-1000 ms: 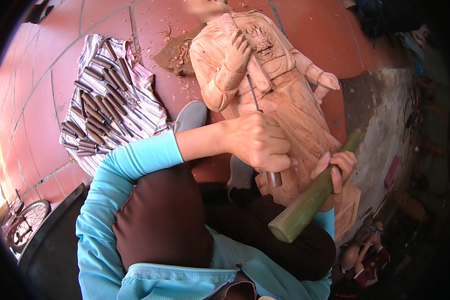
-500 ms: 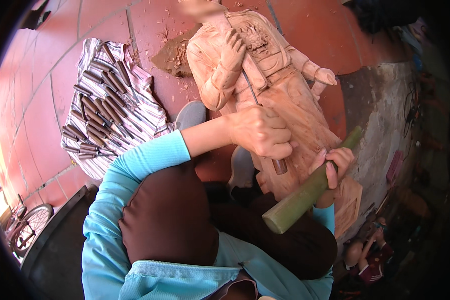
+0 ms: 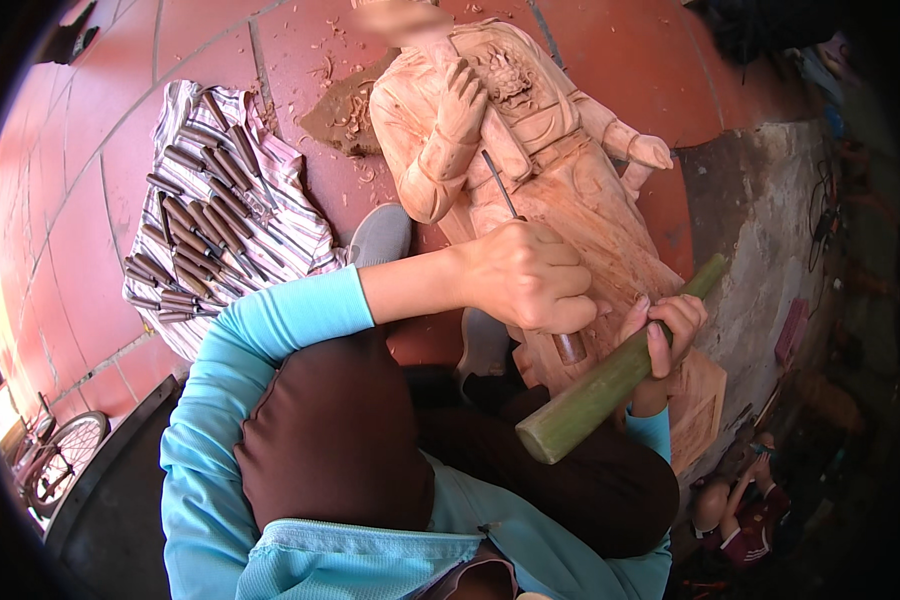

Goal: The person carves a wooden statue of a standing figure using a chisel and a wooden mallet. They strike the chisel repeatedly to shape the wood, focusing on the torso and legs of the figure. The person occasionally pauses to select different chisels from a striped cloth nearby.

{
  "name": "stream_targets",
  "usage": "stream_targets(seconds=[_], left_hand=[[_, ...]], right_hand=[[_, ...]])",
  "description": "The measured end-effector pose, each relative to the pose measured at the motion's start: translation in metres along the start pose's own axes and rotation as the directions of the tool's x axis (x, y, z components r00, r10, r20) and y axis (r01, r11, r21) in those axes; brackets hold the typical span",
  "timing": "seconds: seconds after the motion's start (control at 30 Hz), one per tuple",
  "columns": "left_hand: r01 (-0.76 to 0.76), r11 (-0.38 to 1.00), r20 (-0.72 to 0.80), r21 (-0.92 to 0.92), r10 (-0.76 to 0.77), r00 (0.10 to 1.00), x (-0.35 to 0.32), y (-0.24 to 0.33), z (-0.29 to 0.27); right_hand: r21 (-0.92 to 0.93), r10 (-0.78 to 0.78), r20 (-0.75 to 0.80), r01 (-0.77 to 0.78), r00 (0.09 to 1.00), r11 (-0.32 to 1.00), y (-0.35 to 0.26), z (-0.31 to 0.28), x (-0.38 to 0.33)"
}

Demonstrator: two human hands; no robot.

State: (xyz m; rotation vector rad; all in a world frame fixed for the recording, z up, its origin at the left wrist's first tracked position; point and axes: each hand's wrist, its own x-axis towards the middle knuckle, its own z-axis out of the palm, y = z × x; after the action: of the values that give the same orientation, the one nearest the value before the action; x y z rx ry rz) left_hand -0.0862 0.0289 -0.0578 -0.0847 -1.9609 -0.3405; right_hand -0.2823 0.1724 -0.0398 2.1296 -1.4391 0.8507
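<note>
A carved wooden statue (image 3: 595,215) of a robed figure lies on its back in front of me, one carved hand on its chest. My left hand (image 3: 530,275) is closed in a fist around a chisel (image 3: 500,183). The blade points up toward the statue's chest, and the brown handle end comes out below my fist. My right hand (image 3: 673,325) grips a thick green wooden club (image 3: 610,385), which slants from lower left to upper right over the statue's lower part. The club is apart from the chisel's handle.
On the left, several wood-handled chisels (image 3: 210,225) lie on a striped cloth (image 3: 295,240). Wood shavings are scattered over the red tiled floor (image 3: 205,60). A bicycle wheel (image 3: 75,455) shows at the lower left. Another person (image 3: 755,510) sits at the lower right.
My left hand has shifted slightly down and right with the chisel, whose tip has drawn back from the statue's carved hand. The club has moved slightly left at its thick end.
</note>
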Motion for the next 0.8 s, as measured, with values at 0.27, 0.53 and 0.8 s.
stream_targets(seconds=[0.27, 0.53, 0.8], left_hand=[[-0.060, 0.998, -0.003, 0.008, 0.060, 0.998, -0.005, -0.010, 0.004], [0.083, 0.970, -0.022, 0.228, -0.080, 0.997, 0.010, -0.004, 0.004], [0.058, 0.991, -0.025, 0.117, -0.055, 0.998, 0.010, 0.005, 0.009]], right_hand=[[0.005, 0.019, -0.016, -0.019, 1.000, 1.000, 0.000, -0.001, 0.003], [0.014, 0.036, -0.037, -0.035, 0.999, 0.999, 0.001, -0.001, 0.004], [0.020, 0.036, -0.070, -0.034, 0.997, 0.999, 0.002, 0.002, 0.003]])
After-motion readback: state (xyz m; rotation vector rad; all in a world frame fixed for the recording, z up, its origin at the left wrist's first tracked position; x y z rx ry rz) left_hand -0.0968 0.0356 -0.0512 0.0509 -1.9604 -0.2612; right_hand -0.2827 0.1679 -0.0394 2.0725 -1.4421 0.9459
